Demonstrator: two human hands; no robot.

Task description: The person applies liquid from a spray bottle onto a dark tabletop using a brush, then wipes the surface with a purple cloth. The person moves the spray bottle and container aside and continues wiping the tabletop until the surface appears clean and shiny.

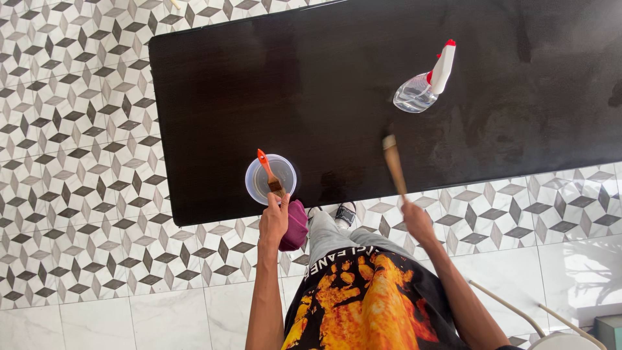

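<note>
A wooden-handled brush (393, 165) is gripped by the right hand (416, 220); a maroon cloth (295, 225) is clutched by the left hand (274, 220), at nine o'clock.

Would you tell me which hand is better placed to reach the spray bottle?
Probably the right hand: it is nearer the spray bottle, though it holds a brush. The left hand is at the plastic cup.

- Long dark brown wooden table (337, 78), glossy top, standing on a floor of grey and white patterned tiles (71, 129).
- Clear round plastic tub (270, 179) near its front edge, an orange-handled brush (269, 172) resting in it.
- Clear spray bottle with white and red trigger (426, 81) farther back, to the right.
</note>
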